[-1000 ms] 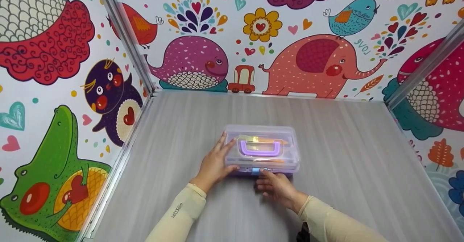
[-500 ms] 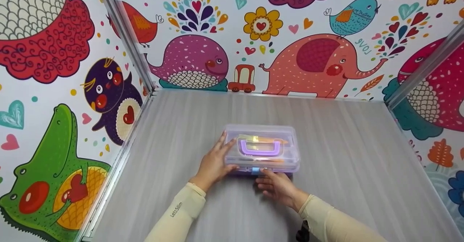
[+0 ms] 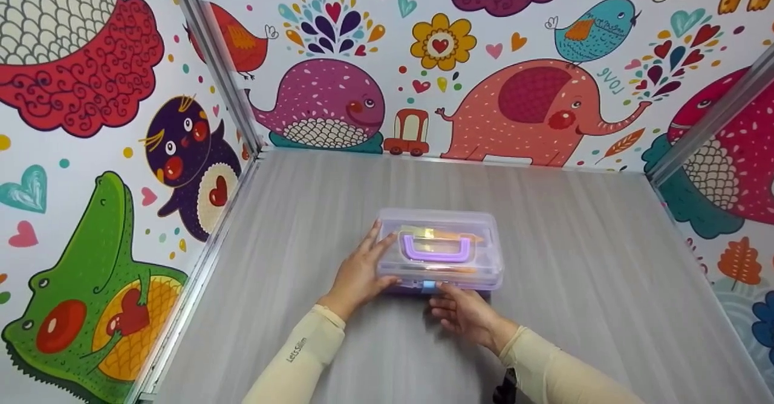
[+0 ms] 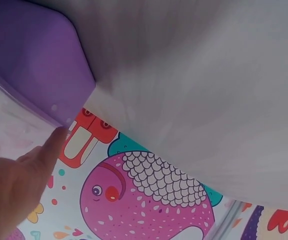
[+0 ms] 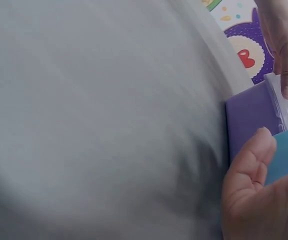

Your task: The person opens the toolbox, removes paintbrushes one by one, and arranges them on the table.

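Observation:
A plastic box [image 3: 485, 253] with a clear lid and purple base sits on the table; its purple handle [image 3: 436, 257] lies folded on the lid. My left hand [image 3: 357, 274] rests on the box's left end, fingers spread and fairly straight over the lid edge, thumb at the front edge. My right hand [image 3: 468, 316] is at the front, fingers bent, gripping the light-blue latch [image 5: 284, 155] with its fingertips. The other fingers of that hand are curled below the latch. The lid is down. Orange and yellow items [image 3: 450, 234] show through it, their kind unclear.
The grey wood-look table [image 3: 302, 210] is bounded by walls printed with cartoon animals [image 3: 326, 101]. Metal rails [image 3: 221, 59] run along the corners. A small dark object [image 3: 505, 387] shows beside the right sleeve [image 3: 556, 361].
Both hands keep their places on the box and latch. The whole head view has shifted slightly; the box stays where it is.

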{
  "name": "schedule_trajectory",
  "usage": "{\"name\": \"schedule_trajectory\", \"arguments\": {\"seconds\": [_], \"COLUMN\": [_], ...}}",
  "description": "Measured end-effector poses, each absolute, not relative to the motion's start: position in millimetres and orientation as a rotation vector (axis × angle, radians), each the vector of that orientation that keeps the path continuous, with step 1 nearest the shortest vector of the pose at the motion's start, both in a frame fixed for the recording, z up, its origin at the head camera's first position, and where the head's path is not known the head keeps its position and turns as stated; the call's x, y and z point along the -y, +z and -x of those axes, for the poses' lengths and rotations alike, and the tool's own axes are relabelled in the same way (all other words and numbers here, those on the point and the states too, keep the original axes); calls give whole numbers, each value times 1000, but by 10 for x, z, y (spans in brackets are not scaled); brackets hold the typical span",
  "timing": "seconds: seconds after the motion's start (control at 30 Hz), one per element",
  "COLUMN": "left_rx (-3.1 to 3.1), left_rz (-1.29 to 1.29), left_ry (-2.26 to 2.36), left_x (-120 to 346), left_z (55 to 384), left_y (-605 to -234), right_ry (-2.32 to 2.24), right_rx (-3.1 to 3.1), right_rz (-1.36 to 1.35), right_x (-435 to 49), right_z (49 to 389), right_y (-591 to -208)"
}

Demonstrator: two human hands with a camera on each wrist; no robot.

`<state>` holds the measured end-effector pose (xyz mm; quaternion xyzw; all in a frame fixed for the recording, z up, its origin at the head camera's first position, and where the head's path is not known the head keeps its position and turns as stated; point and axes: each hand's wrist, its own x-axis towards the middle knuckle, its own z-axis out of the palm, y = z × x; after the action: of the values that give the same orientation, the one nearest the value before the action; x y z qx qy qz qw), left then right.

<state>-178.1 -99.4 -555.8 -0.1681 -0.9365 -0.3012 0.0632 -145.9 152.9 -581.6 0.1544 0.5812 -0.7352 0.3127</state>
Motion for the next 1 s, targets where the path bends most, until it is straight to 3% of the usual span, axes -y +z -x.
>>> {"name": "schedule_trajectory", "arguments": {"seconds": [1.0], "left_rx": [2769], "left_rz": [560], "left_ry": [-792], "left_x": [1013], "left_z": [1809], "left_y": [-5617], "right_ry": [-1903], "right_rx": [-1653], "right_rz": [-419], "right_x": [-1483], "right_z": [1383], "right_y": [-5844]}}
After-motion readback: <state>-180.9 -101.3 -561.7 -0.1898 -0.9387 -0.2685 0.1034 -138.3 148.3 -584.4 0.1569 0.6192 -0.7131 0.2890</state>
